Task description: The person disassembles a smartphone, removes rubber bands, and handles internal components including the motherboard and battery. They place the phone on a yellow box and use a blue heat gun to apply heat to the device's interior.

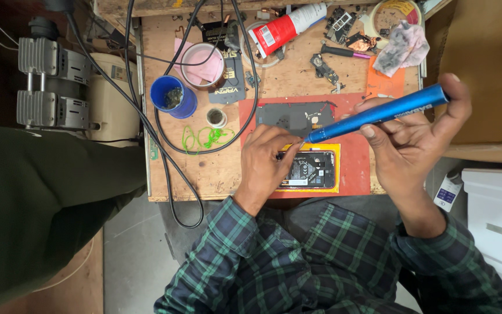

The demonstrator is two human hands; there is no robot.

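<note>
An opened phone with its dark insides showing lies in a yellow frame on a red mat. My left hand rests on the phone's left end, fingertips pinched at a small part there. My right hand grips a blue electric screwdriver held slanted, its thin tip down by my left fingertips at the phone's top left corner. A dark back cover lies on the mat just beyond the phone.
The small wooden table carries a blue cup, a tape roll, a red and white tube, loose phone parts, a crumpled cloth and green wire. Black cables loop across. A grey machine stands left, a white box right.
</note>
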